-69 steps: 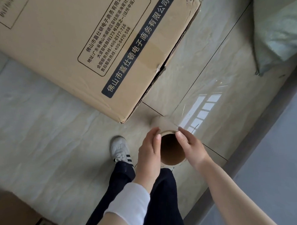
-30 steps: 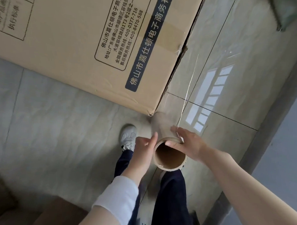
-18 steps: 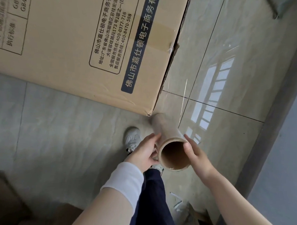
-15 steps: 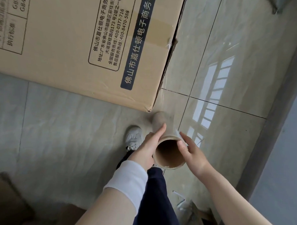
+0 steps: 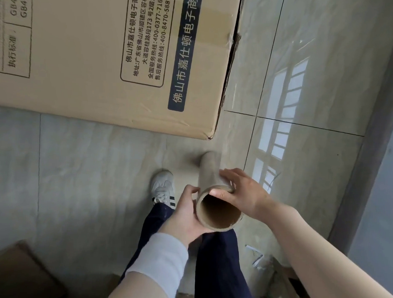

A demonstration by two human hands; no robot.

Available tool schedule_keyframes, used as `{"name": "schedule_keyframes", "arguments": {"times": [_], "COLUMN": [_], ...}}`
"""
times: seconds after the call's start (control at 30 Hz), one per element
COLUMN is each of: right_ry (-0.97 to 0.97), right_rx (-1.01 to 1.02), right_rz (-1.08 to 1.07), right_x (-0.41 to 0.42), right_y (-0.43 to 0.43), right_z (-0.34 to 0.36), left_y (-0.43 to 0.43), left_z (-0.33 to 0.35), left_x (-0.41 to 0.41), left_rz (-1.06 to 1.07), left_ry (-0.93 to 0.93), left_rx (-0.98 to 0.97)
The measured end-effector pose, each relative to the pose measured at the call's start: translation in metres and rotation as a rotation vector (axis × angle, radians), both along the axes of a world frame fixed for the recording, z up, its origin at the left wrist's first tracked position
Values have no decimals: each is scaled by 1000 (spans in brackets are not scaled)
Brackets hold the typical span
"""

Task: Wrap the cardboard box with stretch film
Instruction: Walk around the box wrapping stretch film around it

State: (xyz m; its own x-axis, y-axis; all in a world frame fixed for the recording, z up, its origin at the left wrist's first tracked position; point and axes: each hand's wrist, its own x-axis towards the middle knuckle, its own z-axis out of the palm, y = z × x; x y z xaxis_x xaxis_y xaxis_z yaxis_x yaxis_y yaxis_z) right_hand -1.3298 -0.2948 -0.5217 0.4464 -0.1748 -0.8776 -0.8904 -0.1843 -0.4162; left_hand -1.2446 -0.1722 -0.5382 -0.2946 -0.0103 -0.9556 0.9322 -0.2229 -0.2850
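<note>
Stretch film roll (image 5: 209,171), one, is held steeply, open end up, far end pointed toward the one cardboard box (image 5: 82,82). It is clasped by curled fingers of left hand (image 5: 184,217) and right hand (image 5: 243,195).

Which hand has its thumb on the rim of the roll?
The right hand: its thumb lies across the rim of the stretch film roll; the left hand, white-sleeved, only cups the side.

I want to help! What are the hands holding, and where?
The stretch film roll, at its near open end: left hand cupping the side, right hand gripping the rim.
</note>
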Motion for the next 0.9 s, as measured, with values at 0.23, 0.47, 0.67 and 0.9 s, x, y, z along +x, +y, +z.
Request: {"name": "schedule_keyframes", "arguments": {"times": [0.23,0.47,0.67,0.9], "right_ry": [-14,5,-31,-23], "right_rx": [60,152,128,116], "right_rz": [-266,-966,-720,-581], "right_x": [-23,-40,-10,9], "right_y": [11,65,75,89], "right_z": [-4,4,2,-6], "left_y": [-32,-13,35,39], "left_z": [-27,-24,3,-4], "left_x": [11,9,26,54], "left_rz": [-608,-530,-82,-465], "left_ry": [-91,-137,-107,-271], "left_rx": [-184,-145,-101,4]}}
